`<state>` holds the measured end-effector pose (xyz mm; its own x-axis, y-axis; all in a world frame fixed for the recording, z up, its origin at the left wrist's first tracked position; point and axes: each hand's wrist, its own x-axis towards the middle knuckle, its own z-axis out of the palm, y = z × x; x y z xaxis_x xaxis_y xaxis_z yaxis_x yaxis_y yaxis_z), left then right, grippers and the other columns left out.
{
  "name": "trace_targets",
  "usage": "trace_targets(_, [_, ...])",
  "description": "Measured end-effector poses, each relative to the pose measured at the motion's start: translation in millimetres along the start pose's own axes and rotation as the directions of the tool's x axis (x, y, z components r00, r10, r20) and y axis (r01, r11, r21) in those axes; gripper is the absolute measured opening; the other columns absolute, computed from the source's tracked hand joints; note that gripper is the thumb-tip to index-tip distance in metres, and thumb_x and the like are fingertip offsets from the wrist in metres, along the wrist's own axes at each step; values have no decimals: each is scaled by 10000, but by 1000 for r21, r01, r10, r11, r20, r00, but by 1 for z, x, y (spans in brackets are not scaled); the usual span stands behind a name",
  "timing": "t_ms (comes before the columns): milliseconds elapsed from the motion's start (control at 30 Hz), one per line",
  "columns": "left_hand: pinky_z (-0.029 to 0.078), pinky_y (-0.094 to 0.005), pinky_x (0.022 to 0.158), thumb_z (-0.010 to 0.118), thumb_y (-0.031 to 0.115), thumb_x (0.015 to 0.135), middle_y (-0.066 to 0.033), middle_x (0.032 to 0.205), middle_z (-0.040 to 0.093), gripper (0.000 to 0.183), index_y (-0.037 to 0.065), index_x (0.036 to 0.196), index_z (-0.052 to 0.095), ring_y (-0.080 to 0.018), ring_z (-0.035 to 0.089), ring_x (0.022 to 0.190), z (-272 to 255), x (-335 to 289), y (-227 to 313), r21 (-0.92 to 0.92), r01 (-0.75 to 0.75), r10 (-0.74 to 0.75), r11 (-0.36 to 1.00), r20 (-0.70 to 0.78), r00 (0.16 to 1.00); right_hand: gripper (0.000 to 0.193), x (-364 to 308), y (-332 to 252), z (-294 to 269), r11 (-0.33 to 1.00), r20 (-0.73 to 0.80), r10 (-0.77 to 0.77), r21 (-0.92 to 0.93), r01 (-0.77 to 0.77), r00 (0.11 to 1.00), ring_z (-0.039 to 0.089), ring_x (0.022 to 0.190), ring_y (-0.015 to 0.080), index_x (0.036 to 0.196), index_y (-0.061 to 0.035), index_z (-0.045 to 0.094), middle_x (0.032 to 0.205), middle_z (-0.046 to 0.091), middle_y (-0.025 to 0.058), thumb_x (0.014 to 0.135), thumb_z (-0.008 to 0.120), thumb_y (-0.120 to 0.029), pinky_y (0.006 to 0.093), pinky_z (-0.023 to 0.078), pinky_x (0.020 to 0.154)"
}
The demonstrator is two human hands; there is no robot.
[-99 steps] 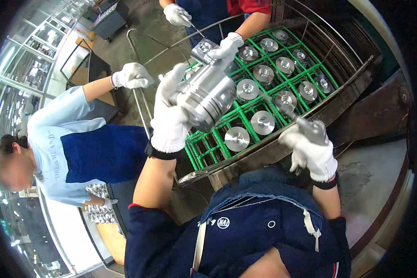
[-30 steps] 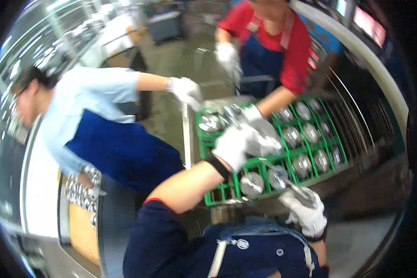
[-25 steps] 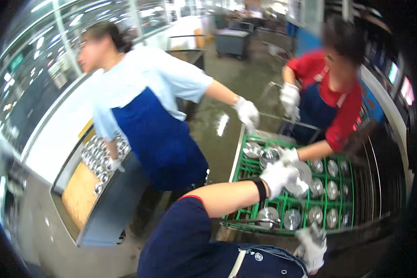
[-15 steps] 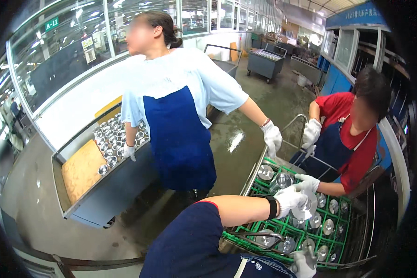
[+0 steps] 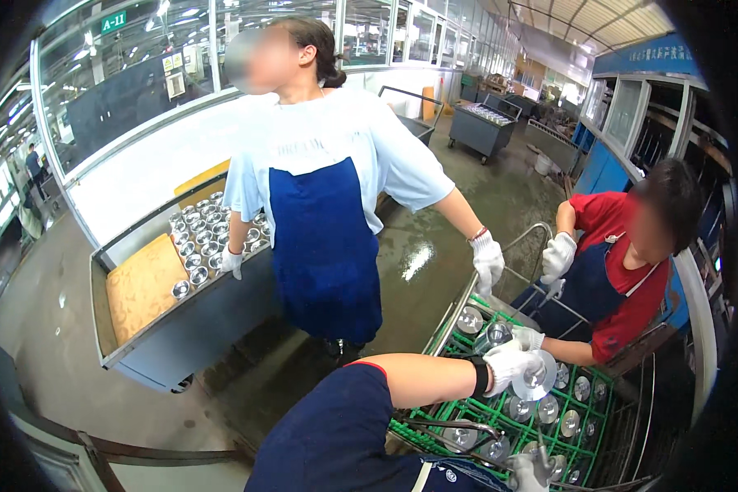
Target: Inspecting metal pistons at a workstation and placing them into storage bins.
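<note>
My left hand (image 5: 507, 366), in a white knit glove with a black band at the wrist, is closed on the edge of a round, shiny metal part (image 5: 539, 379) with a wide rim. It holds this part above a green-divided rack (image 5: 603, 410), where several similar metal parts (image 5: 548, 409) stand in the compartments. Low in the picture, my right hand (image 5: 530, 476), also gloved, is beside the rack's near edge; its fingers are too unclear to read. A co-worker's gloved hand (image 5: 530, 337) reaches in just behind my left hand, over another metal part (image 5: 498, 333).
A co-worker in a blue apron (image 5: 324, 246) stands ahead, one hand on the rack's far end, the other on a grey cart (image 5: 152, 361) of metal parts. A co-worker in red (image 5: 586, 215) leans in at right. A bent metal bar (image 5: 455, 425) crosses the rack's near side.
The view has shifted slightly, so the surroundings sit lower. The round part in my left hand now shows more of its face. The red-sleeved co-worker's hand has moved left, behind my left hand.
</note>
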<state>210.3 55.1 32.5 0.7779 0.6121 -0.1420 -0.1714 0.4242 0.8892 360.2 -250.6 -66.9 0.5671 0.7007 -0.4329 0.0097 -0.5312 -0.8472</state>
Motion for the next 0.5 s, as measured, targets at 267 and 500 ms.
trace_targets(267, [529, -302, 719, 628, 93, 854, -44, 925, 651, 294, 49, 1143, 595, -139, 635, 822, 5, -6, 19, -60, -26, 26, 998, -4, 1000, 294, -68, -97, 44, 996, -67, 31, 80, -25, 997, 406, 602, 49, 1166, -97, 638, 786, 548, -63, 899, 726, -183, 233, 353, 533])
trace_targets(500, [532, -303, 725, 594, 111, 888, -38, 936, 648, 219, 79, 1103, 621, -140, 635, 840, -5, 25, -4, -259, -137, 172, 956, 117, 978, 279, -90, -129, 55, 991, -92, 50, 129, -38, 995, 398, 596, 50, 1148, -98, 642, 767, 528, -67, 894, 728, -175, 236, 347, 530])
